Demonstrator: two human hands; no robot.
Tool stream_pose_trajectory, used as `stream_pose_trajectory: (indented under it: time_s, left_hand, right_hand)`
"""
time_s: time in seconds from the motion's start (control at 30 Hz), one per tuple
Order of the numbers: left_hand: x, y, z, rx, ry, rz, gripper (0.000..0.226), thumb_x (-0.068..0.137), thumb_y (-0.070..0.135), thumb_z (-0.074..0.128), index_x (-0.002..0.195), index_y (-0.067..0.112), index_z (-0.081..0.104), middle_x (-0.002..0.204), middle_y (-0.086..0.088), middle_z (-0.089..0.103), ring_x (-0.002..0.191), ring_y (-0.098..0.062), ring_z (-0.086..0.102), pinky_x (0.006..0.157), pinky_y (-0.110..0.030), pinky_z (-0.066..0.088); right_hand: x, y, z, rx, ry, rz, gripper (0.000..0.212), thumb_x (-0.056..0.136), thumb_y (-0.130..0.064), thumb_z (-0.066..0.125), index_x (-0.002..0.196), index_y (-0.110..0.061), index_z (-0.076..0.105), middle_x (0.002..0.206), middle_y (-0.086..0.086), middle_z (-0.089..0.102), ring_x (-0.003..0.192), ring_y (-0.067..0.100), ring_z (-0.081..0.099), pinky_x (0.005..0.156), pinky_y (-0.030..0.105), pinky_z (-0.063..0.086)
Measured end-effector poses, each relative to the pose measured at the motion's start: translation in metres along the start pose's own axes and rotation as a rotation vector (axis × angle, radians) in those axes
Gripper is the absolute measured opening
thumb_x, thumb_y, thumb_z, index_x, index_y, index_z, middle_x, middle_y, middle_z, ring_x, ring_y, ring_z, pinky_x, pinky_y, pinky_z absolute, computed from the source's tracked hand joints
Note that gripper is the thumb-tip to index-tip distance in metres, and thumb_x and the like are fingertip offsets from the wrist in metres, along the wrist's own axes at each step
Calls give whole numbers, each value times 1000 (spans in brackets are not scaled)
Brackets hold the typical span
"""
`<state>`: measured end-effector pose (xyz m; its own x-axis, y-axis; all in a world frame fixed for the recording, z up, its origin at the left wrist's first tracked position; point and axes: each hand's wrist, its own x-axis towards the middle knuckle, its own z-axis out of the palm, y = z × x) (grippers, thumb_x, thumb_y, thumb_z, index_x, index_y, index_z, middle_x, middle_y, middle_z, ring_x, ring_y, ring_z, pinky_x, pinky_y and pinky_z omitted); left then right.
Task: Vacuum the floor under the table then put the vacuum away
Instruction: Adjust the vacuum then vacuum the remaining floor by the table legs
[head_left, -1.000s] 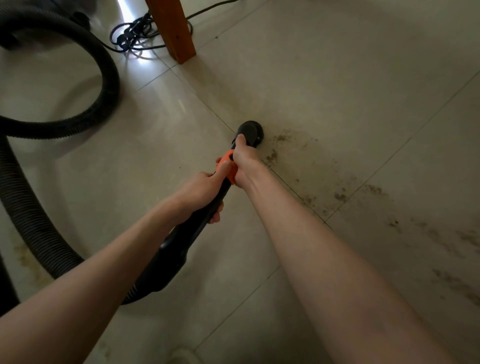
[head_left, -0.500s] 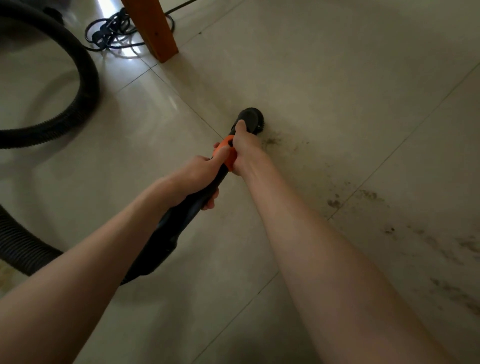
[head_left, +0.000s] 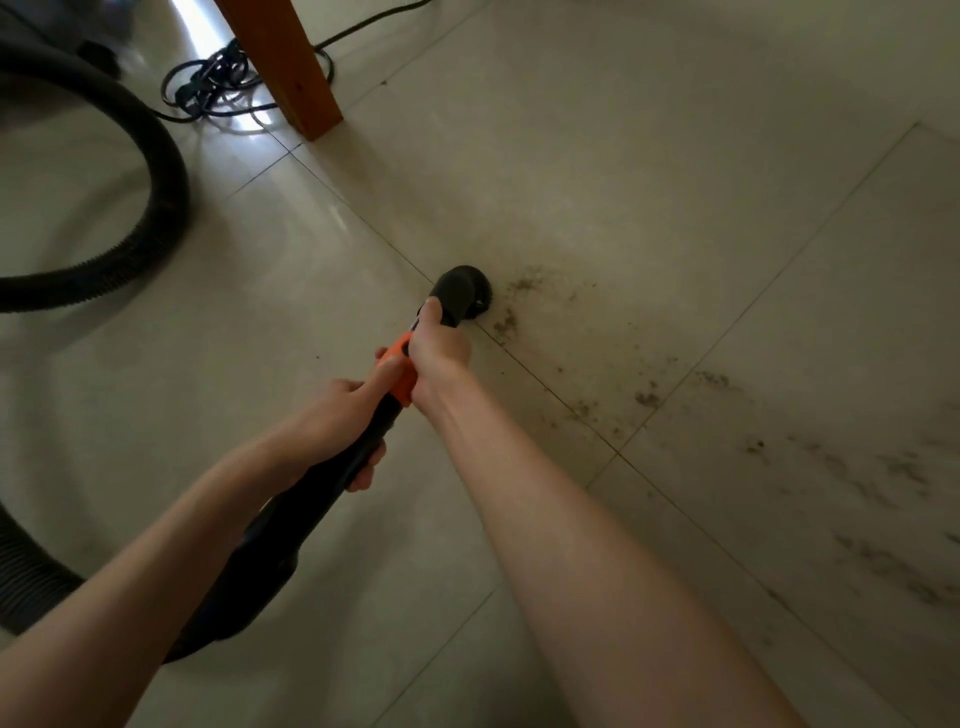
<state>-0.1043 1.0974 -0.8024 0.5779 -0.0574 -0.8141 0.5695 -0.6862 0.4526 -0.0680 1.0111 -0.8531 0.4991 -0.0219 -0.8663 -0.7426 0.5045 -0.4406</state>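
only one orange-brown wooden table leg (head_left: 283, 62) shows, its top cut off. both hands wrap the black vacuum wand with an orange collar (head_left: 363, 441): left hand (head_left: 337, 421) behind, right hand (head_left: 439, 353) by the round black nozzle (head_left: 462, 293) on the pale tiled floor (head_left: 649, 182), beside dark dirt specks (head_left: 519, 291). one ribbed black hose (head_left: 156, 197) loops left; a tangled black cord (head_left: 213, 85) lies by the leg.

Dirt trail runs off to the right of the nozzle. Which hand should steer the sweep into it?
Right, probably. The right hand grips the wand nearest the nozzle, on the same side as the dirt. The left hand holds farther back on the black tube, better as a pivot.
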Motion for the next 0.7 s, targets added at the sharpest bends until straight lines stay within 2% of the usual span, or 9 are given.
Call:
stream_pose_trajectory:
  time_s: [0.23, 0.37, 0.5, 0.7]
  left_hand:
    - [3, 18, 9, 47, -1, 62, 60, 91, 61, 31, 75, 6, 50, 48, -7, 54, 36, -20, 50, 39, -24, 44]
    - [9, 28, 14, 85, -11, 89, 61, 92, 61, 31, 76, 5, 50, 48, -6, 55, 36, -19, 51, 39, -23, 45]
    - [15, 39, 17, 85, -32, 94, 63, 91, 63, 31, 76, 5, 50, 52, -8, 56, 38, -20, 51, 41, -24, 46]
    - [24, 53, 22, 100, -56, 106, 65, 90, 66, 30, 78, 5, 50, 53, -8, 56, 39, -21, 52, 43, -25, 47]
  right_hand:
    - [-1, -16, -16, 44, 53, -29, 44, 100, -44, 37, 77, -7, 41, 63, 9, 58, 57, 18, 58, 83, 38, 56]
    - [1, -25, -24, 62, 71, -52, 37, 100, -43, 37, 96, -6, 42, 63, 9, 57, 58, 18, 58, 85, 39, 56]
    - [4, -36, -30, 79, 74, -73, 36, 100, -41, 38, 99, -6, 43, 64, 8, 55, 57, 18, 57, 82, 38, 56]
    - [10, -50, -41, 45, 104, -66, 41, 100, -44, 37, 82, -7, 43, 63, 9, 57, 56, 18, 57, 76, 35, 55]
